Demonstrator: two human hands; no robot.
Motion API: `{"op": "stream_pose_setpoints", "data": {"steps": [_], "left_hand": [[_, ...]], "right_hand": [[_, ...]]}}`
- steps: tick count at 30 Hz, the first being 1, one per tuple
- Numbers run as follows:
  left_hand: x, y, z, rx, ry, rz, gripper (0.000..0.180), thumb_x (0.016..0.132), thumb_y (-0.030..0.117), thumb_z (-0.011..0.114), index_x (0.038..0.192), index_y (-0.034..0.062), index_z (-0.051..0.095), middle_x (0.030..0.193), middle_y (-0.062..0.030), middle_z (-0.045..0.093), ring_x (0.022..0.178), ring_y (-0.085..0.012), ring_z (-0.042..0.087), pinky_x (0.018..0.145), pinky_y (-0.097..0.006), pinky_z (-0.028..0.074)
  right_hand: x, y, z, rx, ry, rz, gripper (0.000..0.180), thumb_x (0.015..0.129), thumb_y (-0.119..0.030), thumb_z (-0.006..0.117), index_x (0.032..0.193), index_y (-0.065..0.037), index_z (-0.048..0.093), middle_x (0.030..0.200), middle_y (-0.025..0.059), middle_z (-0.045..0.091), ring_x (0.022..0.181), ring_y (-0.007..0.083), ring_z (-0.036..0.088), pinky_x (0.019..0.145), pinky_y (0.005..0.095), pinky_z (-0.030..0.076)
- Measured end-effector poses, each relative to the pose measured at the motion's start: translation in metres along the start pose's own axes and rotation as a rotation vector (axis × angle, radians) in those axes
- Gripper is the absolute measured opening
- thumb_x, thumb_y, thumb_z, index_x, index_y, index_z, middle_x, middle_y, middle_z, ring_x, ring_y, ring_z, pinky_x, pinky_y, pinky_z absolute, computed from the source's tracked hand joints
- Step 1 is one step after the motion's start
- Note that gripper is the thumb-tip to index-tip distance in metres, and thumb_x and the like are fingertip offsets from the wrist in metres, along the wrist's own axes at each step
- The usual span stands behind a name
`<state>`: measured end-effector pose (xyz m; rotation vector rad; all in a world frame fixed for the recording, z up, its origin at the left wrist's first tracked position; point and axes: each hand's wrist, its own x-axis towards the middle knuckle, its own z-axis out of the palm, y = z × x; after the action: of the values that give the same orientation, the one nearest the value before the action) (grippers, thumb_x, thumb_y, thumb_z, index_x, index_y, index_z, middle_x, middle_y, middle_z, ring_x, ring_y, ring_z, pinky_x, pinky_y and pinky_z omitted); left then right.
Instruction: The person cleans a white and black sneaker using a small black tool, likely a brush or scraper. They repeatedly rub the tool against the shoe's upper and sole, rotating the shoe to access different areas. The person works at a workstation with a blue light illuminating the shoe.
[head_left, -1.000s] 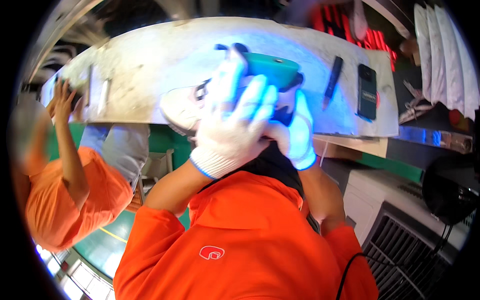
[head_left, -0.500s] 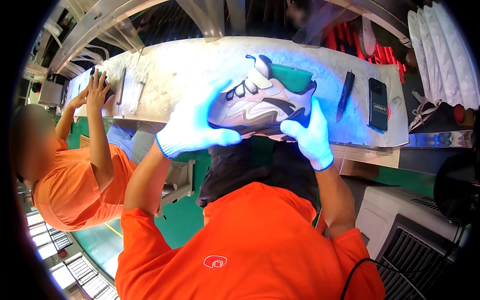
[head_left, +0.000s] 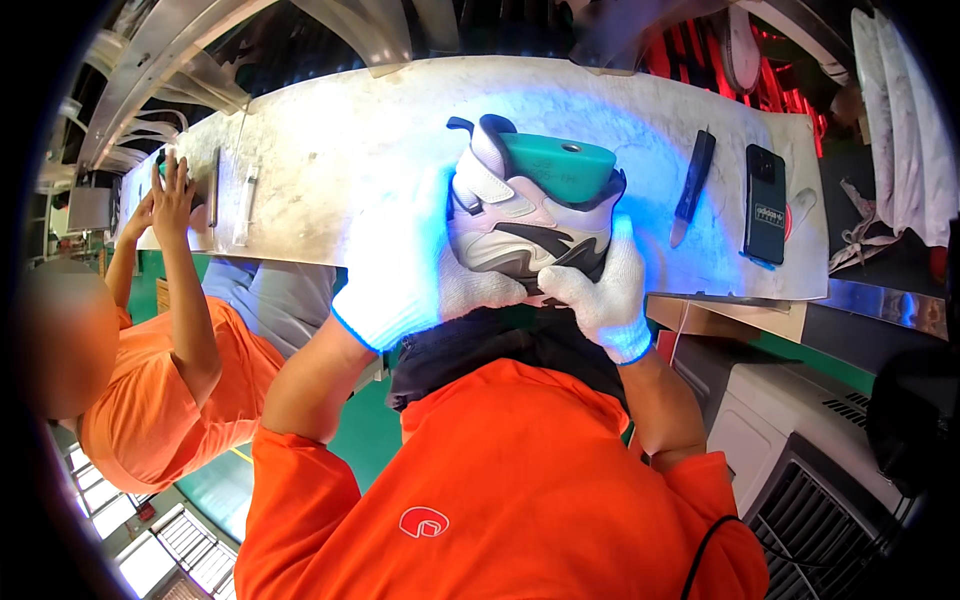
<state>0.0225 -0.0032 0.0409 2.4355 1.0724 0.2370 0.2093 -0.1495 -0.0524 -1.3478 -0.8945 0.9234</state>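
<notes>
Both my hands, in white knitted gloves with blue cuffs, hold a sneaker (head_left: pixel 510 232) at the near edge of the workbench. White, pale pink and grey panels and a black side mark cover its upper. A green shoe last (head_left: pixel 562 163) fills the shoe's opening. My left hand (head_left: pixel 425 262) wraps the toe end, hiding it, with its thumb along the lower side. On the heel end is my right hand (head_left: pixel 603 290), its thumb pressed near the sole and its fingers behind. Bright blue-white light washes over the gloves.
A dark-handled knife (head_left: pixel 694 185) lies right of the shoe, beside a black phone (head_left: pixel 765 205). The pale bench top (head_left: pixel 330 110) runs left to a co-worker in an orange shirt (head_left: pixel 185 400). A grey machine (head_left: pixel 790 410) stands at lower right.
The sneaker has turned, its toe end swinging away and its heel side facing me more. My left hand has moved slightly right and nearer me with it.
</notes>
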Motion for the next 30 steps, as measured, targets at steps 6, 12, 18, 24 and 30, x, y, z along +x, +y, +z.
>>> {"op": "stream_pose_setpoints", "data": {"steps": [6,12,18,24,30], "left_hand": [[-0.002,0.011,0.001,-0.073,0.001,-0.067,0.121,0.05,0.046,0.108,0.152,0.0018,0.06,0.145,-0.0211,0.066,0.133,-0.0432,0.066,0.111,-0.049,0.055],[-0.011,-0.001,-0.011,-0.124,0.006,-0.066,0.107,0.064,0.04,0.104,0.154,0.0021,0.06,0.154,-0.0217,0.062,0.143,-0.0434,0.06,0.12,-0.051,0.05],[-0.056,-0.086,0.024,-1.23,0.578,-0.405,0.064,0.103,0.024,0.076,0.158,-0.0008,0.056,0.155,-0.0174,0.064,0.146,-0.0324,0.061,0.122,-0.047,0.051],[-0.048,-0.086,0.034,-1.706,0.341,-0.202,0.074,0.101,0.014,0.07,0.167,-0.0061,0.044,0.159,-0.0201,0.062,0.144,-0.0313,0.063,0.121,-0.045,0.052],[-0.075,-0.043,-0.016,-1.32,0.282,-0.095,0.117,0.072,0.012,0.101,0.17,-0.0062,0.041,0.161,-0.0201,0.06,0.148,-0.029,0.06,0.125,-0.043,0.048]], "right_hand": [[-0.004,0.005,0.002,-0.022,0.052,0.004,0.084,0.083,-0.019,0.093,0.151,0.005,0.05,0.132,0.0149,0.073,0.117,0.0226,0.073,0.103,0.0391,0.06],[0.0,-0.013,-0.003,-0.094,0.022,0.053,0.09,0.078,-0.027,0.099,0.149,0.004,0.054,0.132,0.0186,0.074,0.118,0.0275,0.074,0.103,0.0421,0.06],[-0.005,0.006,-0.007,-0.134,0.081,-0.028,0.083,0.083,-0.025,0.096,0.15,0.004,0.055,0.13,0.0172,0.073,0.117,0.0268,0.071,0.104,0.0421,0.058],[0.007,0.01,-0.004,-0.231,0.005,-0.193,0.079,0.086,-0.011,0.091,0.154,0.003,0.054,0.142,0.0149,0.07,0.129,0.0261,0.067,0.112,0.0415,0.056],[-0.016,0.051,-0.03,-0.506,-0.135,-0.641,0.058,0.094,-0.006,0.082,0.149,0.0,0.066,0.157,0.0249,0.066,0.147,0.0434,0.064,0.121,0.0513,0.054]]}}
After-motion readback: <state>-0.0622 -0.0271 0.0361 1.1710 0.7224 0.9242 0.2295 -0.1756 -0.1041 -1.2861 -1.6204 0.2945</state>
